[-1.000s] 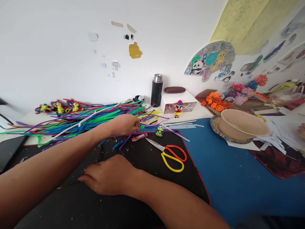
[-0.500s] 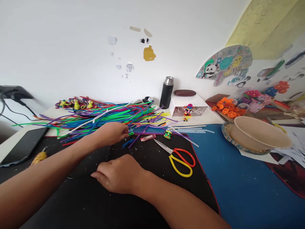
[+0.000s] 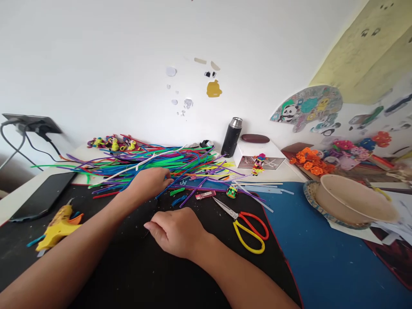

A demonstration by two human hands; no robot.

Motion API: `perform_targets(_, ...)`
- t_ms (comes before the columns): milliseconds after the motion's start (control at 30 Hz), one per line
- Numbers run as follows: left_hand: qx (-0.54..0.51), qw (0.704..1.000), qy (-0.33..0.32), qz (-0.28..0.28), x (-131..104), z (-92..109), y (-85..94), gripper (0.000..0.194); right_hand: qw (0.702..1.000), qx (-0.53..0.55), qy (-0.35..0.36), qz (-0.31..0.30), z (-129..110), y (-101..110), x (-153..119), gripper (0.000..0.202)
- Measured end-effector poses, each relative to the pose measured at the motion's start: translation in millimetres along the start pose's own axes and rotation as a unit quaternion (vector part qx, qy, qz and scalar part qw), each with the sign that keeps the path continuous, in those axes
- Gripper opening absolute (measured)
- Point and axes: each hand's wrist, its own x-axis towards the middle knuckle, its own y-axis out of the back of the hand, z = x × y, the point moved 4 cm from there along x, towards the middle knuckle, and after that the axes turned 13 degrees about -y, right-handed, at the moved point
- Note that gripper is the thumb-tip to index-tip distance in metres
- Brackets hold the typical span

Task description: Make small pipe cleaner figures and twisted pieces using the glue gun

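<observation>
My left hand (image 3: 150, 182) is closed, fingers curled down, at the front edge of a heap of coloured pipe cleaners (image 3: 167, 161). Nearer me, my right hand (image 3: 180, 231) is closed in a loose fist over the black mat (image 3: 135, 274), thumb pointing left. A faint dark strand seems to run between the hands; what either one holds is hidden. To their right lie short green (image 3: 177, 192) and blue pipe cleaner pieces (image 3: 179, 200), a pink lighter (image 3: 205, 195), a small green figure head (image 3: 231, 192) and scissors (image 3: 246, 225) with red and yellow handles.
A yellow glue gun (image 3: 59, 227) and a black phone (image 3: 41, 196) lie to the left. Behind stand a black flask (image 3: 231, 139) and a white box (image 3: 262, 150) with a small figure before it. A beige bowl (image 3: 357, 199) stands at right on a blue mat (image 3: 328, 257).
The view has swung, so everything sits lower and further right, and more of the glue gun shows. Both hands stay closed in nearly the same places over the mat.
</observation>
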Motion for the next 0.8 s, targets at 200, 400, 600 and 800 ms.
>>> perform_targets(200, 0.002, 1.000, -0.011, -0.004, 0.0, -3.9, -12.2, 0.033, 1.000, 0.006, -0.004, 0.008, 3.0, -2.6, -0.1, 0.036)
perform_targets(400, -0.010, 1.000, -0.012, -0.001, -3.6, -3.0, -16.4, 0.028, 1.000, 0.007, 0.007, -0.011, -0.9, -6.6, -2.6, 0.037)
perform_targets(600, -0.016, 0.999, -0.047, 0.014, -3.8, 4.4, -22.7, 0.026, 1.000, -0.011, 0.007, -0.025, -2.0, -7.4, -2.6, 0.035)
perform_targets(800, 0.010, 0.999, -0.026, 0.035, -4.0, -0.7, -13.6, 0.030, 0.999, -0.018, 0.002, -0.035, -2.4, -11.0, -2.7, 0.033)
